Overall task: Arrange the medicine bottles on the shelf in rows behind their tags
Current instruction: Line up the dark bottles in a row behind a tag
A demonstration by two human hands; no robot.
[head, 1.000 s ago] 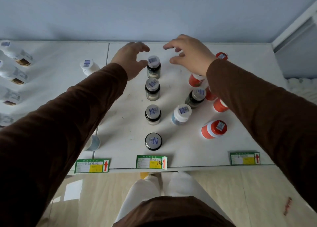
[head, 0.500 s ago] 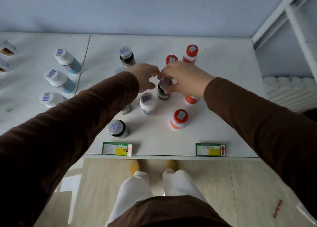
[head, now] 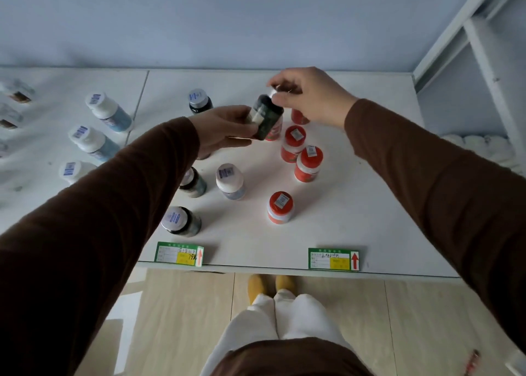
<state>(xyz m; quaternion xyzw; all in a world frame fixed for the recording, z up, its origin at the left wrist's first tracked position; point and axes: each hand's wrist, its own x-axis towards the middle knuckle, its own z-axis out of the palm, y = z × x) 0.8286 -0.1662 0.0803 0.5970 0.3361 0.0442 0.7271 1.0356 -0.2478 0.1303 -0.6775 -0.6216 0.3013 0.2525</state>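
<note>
A dark medicine bottle [head: 267,116] with a silver cap is held tilted above the white shelf [head: 355,205]. My left hand [head: 225,131] grips its lower body and my right hand [head: 307,96] pinches its cap. Behind the left green tag [head: 179,254] stand dark bottles [head: 182,221] in a row, partly hidden by my left arm, with the farthest one [head: 200,101] at the back. A white-capped bottle [head: 230,180] stands beside that row. Several orange bottles with red caps [head: 308,163] are scattered near the middle, one [head: 280,207] nearer the right green tag [head: 333,258].
On the left shelf panel stand white-capped blue bottles [head: 106,111] in a row, with more bottles at the far left edge. A white shelf upright [head: 484,48] rises at the right. Below the shelf edge is a tan floor with my feet.
Both hands came back from the far dark bottle, closed on a dark bottle among the orange ones and lifted it off the shelf, tilted. The camera view shifted right.
</note>
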